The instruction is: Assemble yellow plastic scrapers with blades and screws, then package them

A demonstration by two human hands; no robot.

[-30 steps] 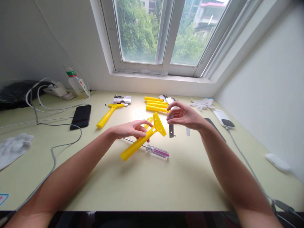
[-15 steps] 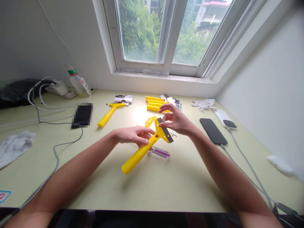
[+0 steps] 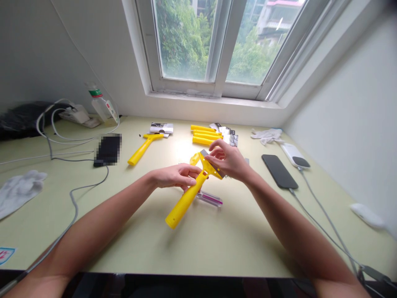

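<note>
My left hand grips a yellow scraper near the top of its handle, which slants down toward me. A flat grey blade lies along the scraper's wide head. My right hand is closed with thumb and fingertips pinching the blade against the head, and it covers part of the blade. Just behind the head, a loose yellow plastic piece rests on the table. Below my left fingers lies a screwdriver with a clear, purple-striped handle; its shaft is mostly hidden.
Another yellow scraper lies at the left, near a packet. Several yellow handles sit toward the window beside blade packets. Phones, cables, white gloves and a bottle surround the work area.
The scraper has turned slightly more upright, its handle end shifting right. My right hand has slid lower along the head and covers more of the blade. A grey edge shows behind my right wrist.
</note>
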